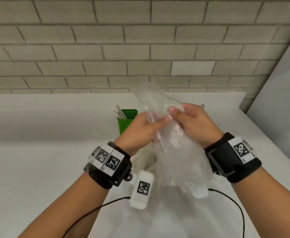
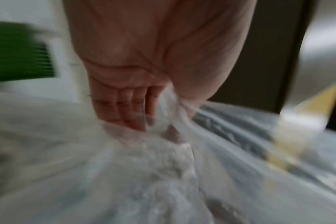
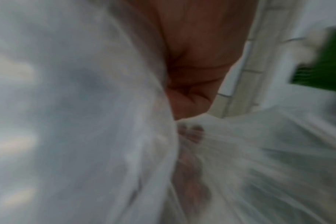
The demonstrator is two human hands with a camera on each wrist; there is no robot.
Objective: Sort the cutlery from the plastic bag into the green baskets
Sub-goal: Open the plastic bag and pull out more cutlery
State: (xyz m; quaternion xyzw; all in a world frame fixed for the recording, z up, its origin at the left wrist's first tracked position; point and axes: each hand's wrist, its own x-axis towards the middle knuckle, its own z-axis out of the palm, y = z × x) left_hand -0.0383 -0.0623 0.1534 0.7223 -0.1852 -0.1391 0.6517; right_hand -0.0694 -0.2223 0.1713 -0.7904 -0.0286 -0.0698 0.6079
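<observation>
Fingers (image 1: 164, 119) of both our hands pinch the plastic bag (image 1: 178, 152): thin, limp, slippery; we judge its bunched top the best hold.

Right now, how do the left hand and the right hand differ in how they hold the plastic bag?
The left hand grips the plastic bag from its left side, thumb pointing right; the right hand pinches it from the right, slightly higher, fingertips curled toward the left hand. The left hand partly hides the green basket; the right does not. Both hold the bag off the table.
</observation>
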